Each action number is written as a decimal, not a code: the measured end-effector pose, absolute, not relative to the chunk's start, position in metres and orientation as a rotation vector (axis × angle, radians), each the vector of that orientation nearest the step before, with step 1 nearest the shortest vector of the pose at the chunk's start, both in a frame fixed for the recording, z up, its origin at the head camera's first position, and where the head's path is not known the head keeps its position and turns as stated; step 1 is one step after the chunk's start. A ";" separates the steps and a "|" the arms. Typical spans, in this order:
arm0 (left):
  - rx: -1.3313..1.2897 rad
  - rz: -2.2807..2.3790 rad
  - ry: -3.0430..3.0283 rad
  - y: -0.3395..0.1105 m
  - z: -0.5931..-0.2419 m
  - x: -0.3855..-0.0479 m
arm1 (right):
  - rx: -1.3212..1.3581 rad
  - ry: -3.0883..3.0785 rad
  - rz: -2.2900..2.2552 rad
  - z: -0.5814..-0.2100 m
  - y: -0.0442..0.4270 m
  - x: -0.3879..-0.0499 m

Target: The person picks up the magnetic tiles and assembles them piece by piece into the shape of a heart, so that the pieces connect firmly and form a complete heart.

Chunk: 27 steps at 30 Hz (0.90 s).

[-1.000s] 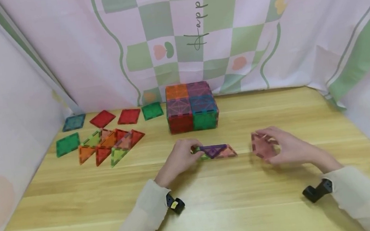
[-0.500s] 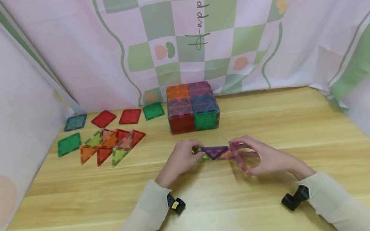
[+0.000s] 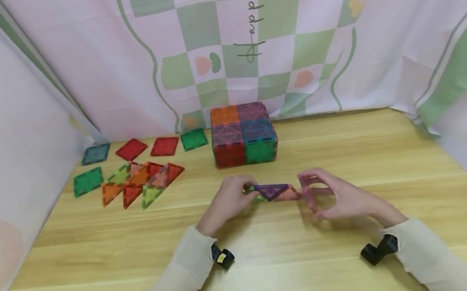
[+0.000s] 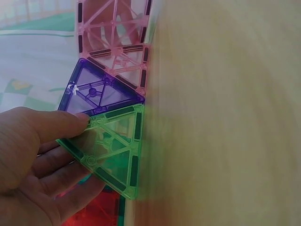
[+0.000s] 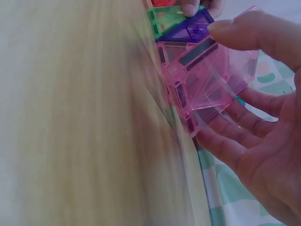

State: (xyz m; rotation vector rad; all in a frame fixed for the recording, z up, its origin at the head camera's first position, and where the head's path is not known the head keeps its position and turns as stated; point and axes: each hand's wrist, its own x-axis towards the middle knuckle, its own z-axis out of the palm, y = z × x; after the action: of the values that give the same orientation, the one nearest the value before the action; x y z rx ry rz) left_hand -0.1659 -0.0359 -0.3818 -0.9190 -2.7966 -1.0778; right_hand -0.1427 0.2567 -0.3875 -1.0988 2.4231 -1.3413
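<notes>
Three triangular magnetic tiles stand joined edge to edge in a row on the table: a green one (image 4: 117,141), a purple one (image 4: 96,89) and a pink one (image 4: 124,63). With thumb and fingers, my left hand (image 3: 230,196) pinches the green triangle beside its seam with the purple one. Just right of the row, my right hand (image 3: 344,193) holds a clear pink magnetic tile (image 5: 207,84) by its edges, thumb on one side and fingers on the other. That tile stands upright near the pink triangle; whether they touch I cannot tell.
Behind the hands stands a box built of square magnetic tiles (image 3: 243,135). To the left lie several flat triangular tiles (image 3: 137,178) and several square ones, among them a green square (image 3: 88,182) and a red square (image 3: 164,146). A printed curtain (image 3: 239,44) backs the wooden table (image 3: 274,275).
My right hand has brought the pink tile leftward to the row's end, then drawn it slightly back to the right. My left hand keeps its hold on the green triangle.
</notes>
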 end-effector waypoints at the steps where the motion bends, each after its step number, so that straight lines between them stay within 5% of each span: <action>1: -0.918 -1.080 -2.802 -0.036 -0.382 -0.165 | -1.106 2.414 -1.346 -0.387 0.258 -0.140; 27: -0.782 -1.112 -2.854 -0.056 -0.375 -0.172 | -1.035 2.526 -1.206 -0.386 0.235 -0.146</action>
State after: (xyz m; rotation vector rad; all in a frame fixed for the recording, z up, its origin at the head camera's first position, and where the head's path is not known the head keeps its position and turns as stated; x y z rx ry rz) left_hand -0.1720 -0.0558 -0.3747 -0.7823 -2.8543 -1.1117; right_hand -0.1456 0.2355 -0.3861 -1.0352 2.5258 -1.2060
